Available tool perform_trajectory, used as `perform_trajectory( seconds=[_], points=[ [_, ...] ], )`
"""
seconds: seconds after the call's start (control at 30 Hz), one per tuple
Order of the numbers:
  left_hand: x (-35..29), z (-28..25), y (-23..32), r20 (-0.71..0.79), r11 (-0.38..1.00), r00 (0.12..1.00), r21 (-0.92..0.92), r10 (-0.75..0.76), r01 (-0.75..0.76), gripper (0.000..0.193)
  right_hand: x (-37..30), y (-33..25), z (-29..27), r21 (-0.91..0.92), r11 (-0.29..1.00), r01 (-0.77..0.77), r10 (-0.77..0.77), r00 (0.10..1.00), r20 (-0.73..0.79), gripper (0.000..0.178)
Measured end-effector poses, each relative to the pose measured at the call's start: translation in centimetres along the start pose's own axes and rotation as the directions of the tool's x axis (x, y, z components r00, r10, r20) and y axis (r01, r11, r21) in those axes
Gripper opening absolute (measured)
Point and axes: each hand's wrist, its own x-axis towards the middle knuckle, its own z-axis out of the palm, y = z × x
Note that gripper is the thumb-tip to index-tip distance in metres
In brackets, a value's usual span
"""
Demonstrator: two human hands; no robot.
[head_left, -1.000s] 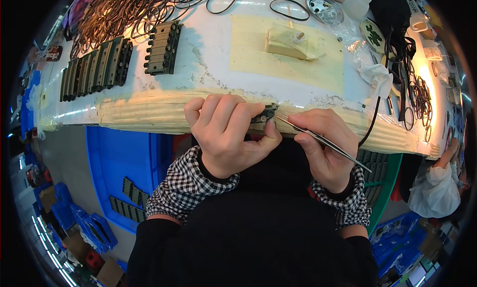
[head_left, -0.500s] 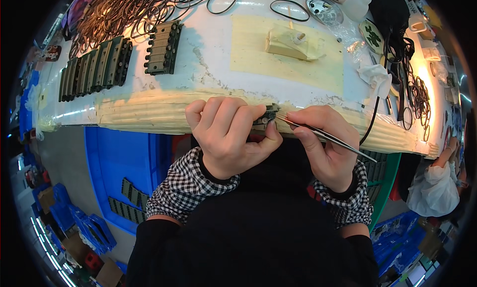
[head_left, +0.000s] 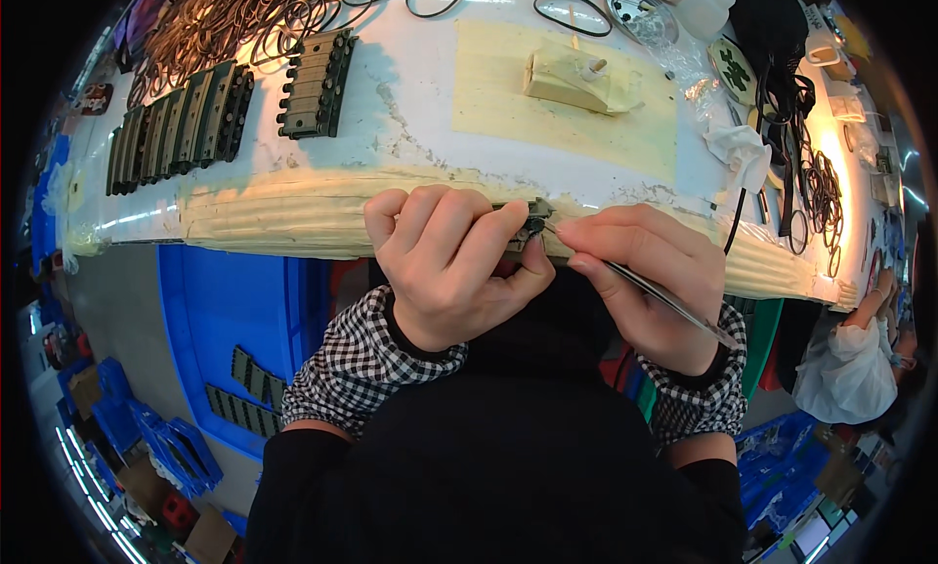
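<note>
My left hand (head_left: 438, 261) is closed at the table's near edge, pinching a small dark green ribbed piece (head_left: 533, 218) between thumb and fingers. Most of that piece is hidden behind the fingers. To its right, my right hand (head_left: 655, 276) grips metal tweezers (head_left: 666, 300), whose back end slants down toward the wrist. The tweezers' tips are at the piece's right end, largely covered by my fingertips; whether they touch it I cannot tell. Farther left on the table stands a row of dark green ribbed pieces (head_left: 183, 126), with a similar block (head_left: 315, 83) beside it.
Yellowish padding (head_left: 283, 208) lines the table's front edge. Beyond it are a tape-covered block (head_left: 575, 81), a heap of brown rubber bands (head_left: 225, 27) and a dark cord (head_left: 738, 217). A blue bin (head_left: 217, 300) below holds more green pieces (head_left: 242, 408). Another person (head_left: 848, 369) sits at right.
My right hand has shifted slightly right, and the tweezers tilt more steeply with less of their tips showing. The left hand keeps its hold; the view has moved a little.
</note>
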Motion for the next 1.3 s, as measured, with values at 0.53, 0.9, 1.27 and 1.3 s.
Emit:
perform_trajectory(
  seconds=[0.53, 0.9, 1.27, 1.3],
  points=[
    [0.5, 0.0, 0.0, 0.025, 0.999, 0.999, -0.036, -0.026, 0.027, 0.026, 0.8, 1.0, -0.5, -0.114, 0.982, 0.15, -0.14, 0.986, 0.091, 0.016],
    [0.4, 0.0, -0.1, 0.041, 0.999, 0.999, -0.019, -0.033, 0.033, 0.026, -1.7, 1.0, 2.1, 0.074, 0.995, -0.074, 0.09, 0.963, -0.255, 0.011],
    [0.1, 0.1, 0.0, 0.017, 0.999, 1.0, -0.024, -0.024, 0.024, 0.027, -1.7, 1.3, 2.8, -0.098, 0.993, 0.069, -0.091, 0.966, -0.243, 0.012],
    [0.1, 0.1, 0.1, 0.016, 0.999, 1.0, -0.023, -0.024, 0.025, 0.027, -1.7, 1.3, 2.7, -0.148, 0.984, 0.104, -0.136, 0.964, -0.227, 0.013]
  ],
)
